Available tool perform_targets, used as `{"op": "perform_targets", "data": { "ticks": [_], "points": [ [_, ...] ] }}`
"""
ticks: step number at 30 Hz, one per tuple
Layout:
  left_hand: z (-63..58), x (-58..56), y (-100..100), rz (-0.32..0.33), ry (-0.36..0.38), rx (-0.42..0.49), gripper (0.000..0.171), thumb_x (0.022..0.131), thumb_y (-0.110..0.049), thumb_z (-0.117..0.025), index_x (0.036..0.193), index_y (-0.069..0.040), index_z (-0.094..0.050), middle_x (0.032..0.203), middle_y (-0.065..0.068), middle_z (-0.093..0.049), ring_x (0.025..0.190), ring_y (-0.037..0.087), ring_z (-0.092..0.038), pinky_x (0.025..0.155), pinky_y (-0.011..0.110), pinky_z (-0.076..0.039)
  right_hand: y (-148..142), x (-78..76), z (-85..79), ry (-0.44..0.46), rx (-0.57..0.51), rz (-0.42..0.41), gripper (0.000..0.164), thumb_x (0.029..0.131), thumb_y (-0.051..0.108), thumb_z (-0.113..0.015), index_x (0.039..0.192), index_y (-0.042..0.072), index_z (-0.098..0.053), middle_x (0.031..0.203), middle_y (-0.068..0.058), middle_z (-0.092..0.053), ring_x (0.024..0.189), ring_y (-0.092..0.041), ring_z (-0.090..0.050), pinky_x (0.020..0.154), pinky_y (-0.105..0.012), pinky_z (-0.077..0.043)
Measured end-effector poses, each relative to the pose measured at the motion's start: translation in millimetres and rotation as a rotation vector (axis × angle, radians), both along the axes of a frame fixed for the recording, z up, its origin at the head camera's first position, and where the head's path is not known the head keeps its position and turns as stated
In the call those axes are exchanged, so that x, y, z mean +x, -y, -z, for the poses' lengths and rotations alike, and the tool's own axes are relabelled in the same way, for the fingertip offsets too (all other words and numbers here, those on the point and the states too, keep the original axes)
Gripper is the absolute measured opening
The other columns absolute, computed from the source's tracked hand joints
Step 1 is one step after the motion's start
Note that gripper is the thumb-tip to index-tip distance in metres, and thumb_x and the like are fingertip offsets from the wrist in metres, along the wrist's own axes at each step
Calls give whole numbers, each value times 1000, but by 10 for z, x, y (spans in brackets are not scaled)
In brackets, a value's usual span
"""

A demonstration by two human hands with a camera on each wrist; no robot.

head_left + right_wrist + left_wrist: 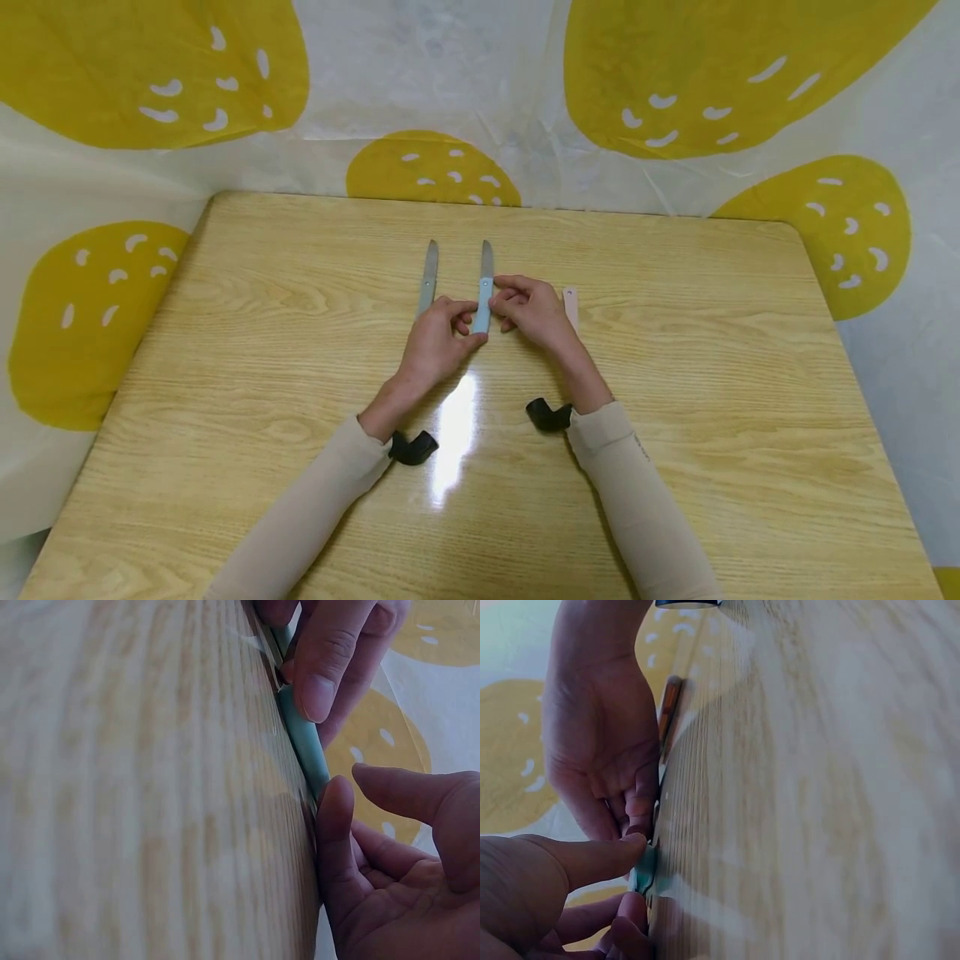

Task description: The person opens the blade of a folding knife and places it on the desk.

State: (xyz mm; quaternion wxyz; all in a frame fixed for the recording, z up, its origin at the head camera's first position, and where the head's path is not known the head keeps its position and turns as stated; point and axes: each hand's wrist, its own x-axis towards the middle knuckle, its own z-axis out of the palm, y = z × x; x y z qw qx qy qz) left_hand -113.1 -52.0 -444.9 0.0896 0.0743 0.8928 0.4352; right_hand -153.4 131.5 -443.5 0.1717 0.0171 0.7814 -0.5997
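Head view shows two pale cream sleeves (pixel 315 504) at the near side of a light yellow-brown wooden desk (pixel 735 417), with a small bent black piece (pixel 415 450) by the left cuff and another bent black piece (pixel 547 415) by the right cuff. A shiny white patch of light (pixel 459 433) lies on the wood between the arms.

A bit farther on are the bare hands. The left hand (pixel 437 337) pinches the near part of a small knife with a smooth light blue handle and a gray metal blade (pixel 482 307). The right hand (pixel 536 315) has its fingers loose, and a fingertip touches the right side of that handle. The right wrist view shows another finger held out, apart from the handle. The blue knife is nearer the far edge than the near side, about midway between the left and right edges, and its tip points to the far edge.

Left of it lies a gray-green-handled knife (pixel 430 277), partly hidden by the left hand. A flat pale pink strip (pixel 571 305) peeks out behind the right hand.

Past the far edge hangs a white cloth (pixel 435 75) with big yellow shapes (pixel 832 237).
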Motion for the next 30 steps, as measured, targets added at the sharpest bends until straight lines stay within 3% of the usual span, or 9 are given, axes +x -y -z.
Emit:
{"op": "perform_targets", "data": {
  "ticks": [13, 24, 30],
  "points": [
    [9, 14, 5, 11, -1, 14, 51, 89, -11, -84, 134, 2, -66, 109, 12, -65, 95, 22, -67, 79, 29, -55, -19, 12, -5, 2, -16, 0, 42, 101, 6, -66, 142, -2, -60, 102, -11, -65, 70, -9, -67, 63, -22, -60],
    [-1, 8, 5, -21, -3, 79, 50, 89, -8, -82, 134, 2, -64, 113, 14, -66, 95, 25, -69, 82, 34, -58, -53, 20, -56, -17, -40, -3, 40, 101, 5, -66, 140, -3, -60, 112, -22, -67, 77, -11, -69, 67, -26, -63],
    [-18, 17, -3, -42, -17, 91, 48, 91, -9, -81, 134, 1, -64, 115, 13, -66, 96, 25, -70, 82, 34, -58, -98, 31, -110, -40, -19, 13, 39, 101, 5, -66, 138, -5, -60, 109, -21, -67, 75, -15, -70, 68, -28, -63]
  ]
}}
